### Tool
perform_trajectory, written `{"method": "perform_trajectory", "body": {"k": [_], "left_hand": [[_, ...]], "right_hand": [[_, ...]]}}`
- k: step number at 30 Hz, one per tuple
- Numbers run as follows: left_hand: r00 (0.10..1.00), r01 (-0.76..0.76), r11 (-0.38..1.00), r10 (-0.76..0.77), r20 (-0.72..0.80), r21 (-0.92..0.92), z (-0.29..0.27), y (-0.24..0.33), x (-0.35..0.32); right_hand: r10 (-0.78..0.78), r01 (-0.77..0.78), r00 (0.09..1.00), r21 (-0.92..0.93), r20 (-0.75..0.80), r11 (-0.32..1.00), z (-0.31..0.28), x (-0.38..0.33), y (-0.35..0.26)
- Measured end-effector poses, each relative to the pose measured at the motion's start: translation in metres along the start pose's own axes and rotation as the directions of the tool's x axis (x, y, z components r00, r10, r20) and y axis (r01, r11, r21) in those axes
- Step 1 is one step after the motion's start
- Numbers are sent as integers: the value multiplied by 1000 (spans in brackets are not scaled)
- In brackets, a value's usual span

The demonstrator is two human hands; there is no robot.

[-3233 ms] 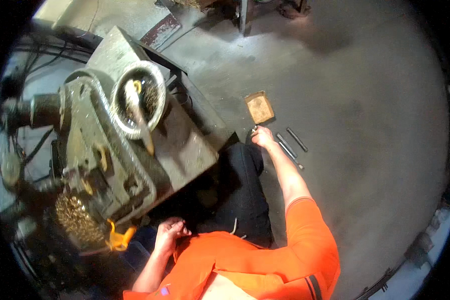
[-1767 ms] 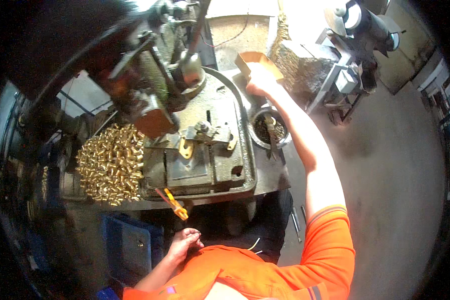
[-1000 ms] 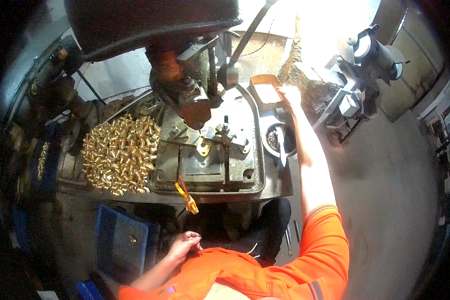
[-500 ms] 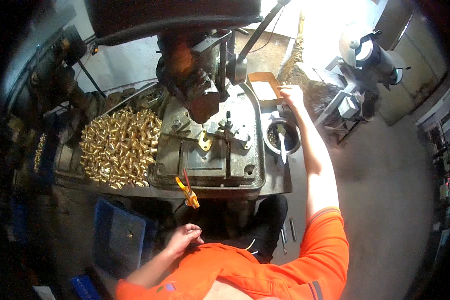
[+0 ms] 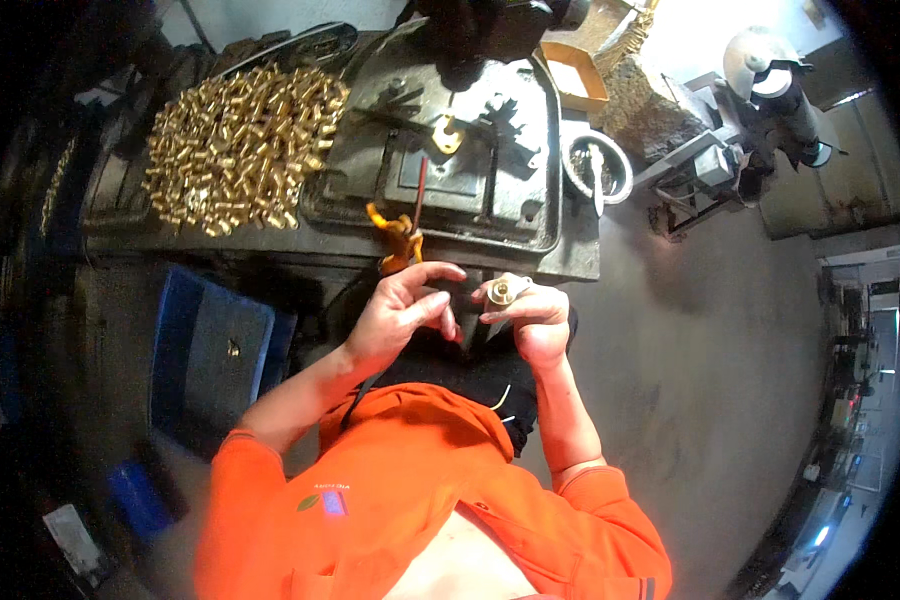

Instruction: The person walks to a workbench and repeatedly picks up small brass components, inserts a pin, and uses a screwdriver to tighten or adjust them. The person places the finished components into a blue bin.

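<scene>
Between the fingers of my right hand (image 5: 535, 318) is a small round brass fitting (image 5: 504, 290), its hollow end facing up. My left hand (image 5: 402, 312) is just to the left of it, with thumb and fingers curved and apart; nothing shows between them. Right above my left fingers, an orange-yellow tool with a red rod (image 5: 400, 240) stands up at the bench's front edge. Farther back, a flat brass piece (image 5: 448, 134) sits on the machine's metal base plate (image 5: 360, 205), below the dark machine head (image 5: 470, 40).
A large heap of brass fittings (image 5: 245, 145) covers the bench's left side. To the right are a round bowl (image 5: 618, 180) with a white-handled brush or scoop and a tan open box (image 5: 582, 85). A blue bin (image 5: 175, 330) stands below left; a grinder-like machine (image 5: 760, 110) stands far right.
My right hand has come back from the tan box to in front of my body, now with a brass fitting. My left hand has risen toward it and opened. The view has tilted downward.
</scene>
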State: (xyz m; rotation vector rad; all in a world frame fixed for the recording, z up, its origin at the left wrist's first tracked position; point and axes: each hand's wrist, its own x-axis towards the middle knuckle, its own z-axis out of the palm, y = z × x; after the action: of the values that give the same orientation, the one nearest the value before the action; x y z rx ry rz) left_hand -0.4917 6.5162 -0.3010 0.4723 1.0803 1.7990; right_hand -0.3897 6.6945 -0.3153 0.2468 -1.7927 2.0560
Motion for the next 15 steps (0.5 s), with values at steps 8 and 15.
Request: {"method": "perform_trajectory", "body": {"k": [8,15], "left_hand": [[1000,-11,1000,11,5,-7,-19,-16,-28],[996,-4,989,-9,-87,-146,-20,-28,-44]], "right_hand": [[130,-38,973,-424,190,905,50,1,-18],[139,142,958,-837,250,529,85,7,-28]]}}
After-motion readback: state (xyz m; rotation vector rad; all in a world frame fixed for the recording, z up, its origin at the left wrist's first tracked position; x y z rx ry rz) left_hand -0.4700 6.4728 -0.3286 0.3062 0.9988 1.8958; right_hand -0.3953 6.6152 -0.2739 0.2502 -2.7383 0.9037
